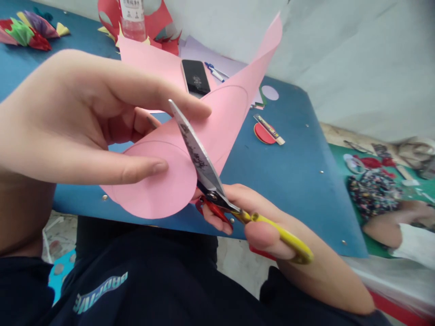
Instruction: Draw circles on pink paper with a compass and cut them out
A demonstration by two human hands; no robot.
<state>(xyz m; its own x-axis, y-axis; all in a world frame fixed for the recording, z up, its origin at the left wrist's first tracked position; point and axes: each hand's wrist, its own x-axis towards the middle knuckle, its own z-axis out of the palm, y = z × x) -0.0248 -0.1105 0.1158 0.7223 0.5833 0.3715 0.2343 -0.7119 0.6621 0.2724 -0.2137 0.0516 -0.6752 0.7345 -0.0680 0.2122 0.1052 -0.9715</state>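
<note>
One left hand (78, 117), one right hand (263, 206), one pair of scissors (213, 196), one phone (196, 78), one bottle (133, 20), one lilac circle (270, 93).

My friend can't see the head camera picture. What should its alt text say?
A person's right hand holds open scissors at pink paper marked with curved lines, while the left hand grips the paper above a blue table. A phone and a bottle are farther back.

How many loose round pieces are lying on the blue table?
2 that I can see: a pale lilac round toward the back of the blue table, and a red round nearer, partly under a narrow printed strip. More may be hidden underneath.
</note>
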